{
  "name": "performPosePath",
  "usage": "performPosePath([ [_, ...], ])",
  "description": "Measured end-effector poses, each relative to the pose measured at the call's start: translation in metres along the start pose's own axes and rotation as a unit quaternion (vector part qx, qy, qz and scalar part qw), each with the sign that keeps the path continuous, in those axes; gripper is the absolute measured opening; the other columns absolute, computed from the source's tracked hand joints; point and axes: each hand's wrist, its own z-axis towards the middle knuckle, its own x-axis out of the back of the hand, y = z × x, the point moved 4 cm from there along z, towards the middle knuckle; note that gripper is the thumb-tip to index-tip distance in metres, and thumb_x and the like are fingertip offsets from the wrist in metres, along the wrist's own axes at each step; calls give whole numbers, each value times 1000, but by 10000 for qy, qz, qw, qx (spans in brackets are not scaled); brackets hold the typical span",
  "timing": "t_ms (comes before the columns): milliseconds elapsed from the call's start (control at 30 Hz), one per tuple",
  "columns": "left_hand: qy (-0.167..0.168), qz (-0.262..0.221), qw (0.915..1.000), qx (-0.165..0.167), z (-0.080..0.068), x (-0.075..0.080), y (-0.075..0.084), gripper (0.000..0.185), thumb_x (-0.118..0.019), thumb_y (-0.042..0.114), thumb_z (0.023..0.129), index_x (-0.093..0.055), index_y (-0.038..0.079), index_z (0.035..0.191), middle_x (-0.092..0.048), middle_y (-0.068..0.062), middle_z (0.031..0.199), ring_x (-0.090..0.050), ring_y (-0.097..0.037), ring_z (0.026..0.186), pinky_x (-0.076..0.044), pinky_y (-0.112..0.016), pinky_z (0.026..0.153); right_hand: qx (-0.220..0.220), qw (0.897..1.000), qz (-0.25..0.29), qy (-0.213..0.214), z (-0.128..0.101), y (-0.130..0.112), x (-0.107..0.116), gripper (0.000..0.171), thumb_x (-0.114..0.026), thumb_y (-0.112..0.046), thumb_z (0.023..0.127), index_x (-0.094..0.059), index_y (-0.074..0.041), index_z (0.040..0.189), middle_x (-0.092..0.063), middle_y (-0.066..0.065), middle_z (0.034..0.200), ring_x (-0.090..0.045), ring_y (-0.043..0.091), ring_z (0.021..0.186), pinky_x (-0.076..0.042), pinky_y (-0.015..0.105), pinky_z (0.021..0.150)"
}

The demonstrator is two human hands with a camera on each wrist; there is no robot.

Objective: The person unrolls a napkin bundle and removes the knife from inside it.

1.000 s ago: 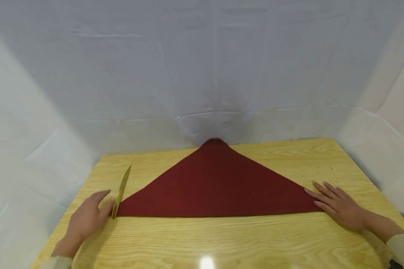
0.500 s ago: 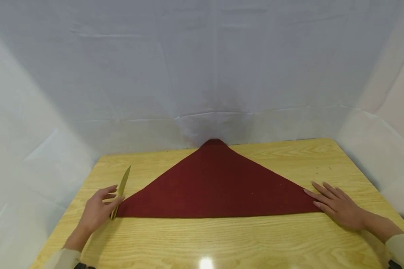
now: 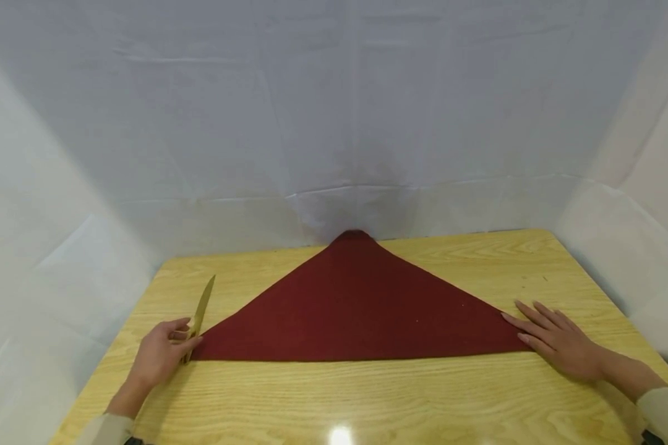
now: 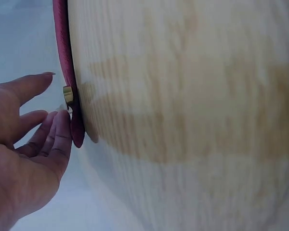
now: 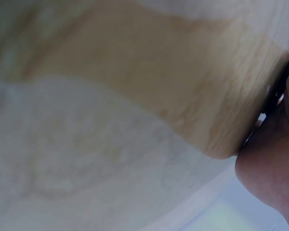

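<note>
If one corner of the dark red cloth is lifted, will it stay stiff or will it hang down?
The dark red cloth lies fully flat as a folded triangle on the wooden table, so it is probably soft and would droop. Its far tip bends up against the white backdrop, which suggests little stiffness. It looks thin, so likely light.

The dark red cloth (image 3: 356,309) lies flat on the wooden table, folded into a wide triangle. Its long straight edge faces me and its point reaches the far table edge. The thin gold knife (image 3: 198,316) lies just beside the cloth's left corner, blade pointing away from me.
</note>
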Motion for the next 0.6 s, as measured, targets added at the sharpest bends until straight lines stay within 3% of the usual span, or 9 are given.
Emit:
performPosePath([
  [200, -296, 113, 9993, 195, 1, -1, -9, 56, -67, 19, 91, -48, -20, 127, -61, -30, 107, -62, -40, 95, -55, -42, 71, 60, 10000, -18, 60, 1, 1, 1, 48, -50, -10, 99, -42, -17, 146, -19, 3, 157, -5, 18, 142, -35, 64, 85],
  [400, -373, 292, 9989, 36, 5, 0, -8, 49, -68, 16, 89, -55, -19, 120, -65, -28, 104, -65, -37, 91, -54, -43, 72, -121, 9998, 147, -53, 0, 2, 0, 51, -50, -9, 99, -39, -19, 148, -16, 0, 158, -3, 15, 142, -31, 65, 89],
  [600, -547, 358, 9978, 112, 7, 2, -5, 44, -66, 14, 90, -57, -16, 120, -66, -26, 105, -65, -37, 93, -53, -45, 75, 205, 9997, -51, 73, 1, 1, 1, 48, -48, -11, 100, -40, -16, 147, -18, 4, 158, -4, 17, 143, -36, 64, 82],
])
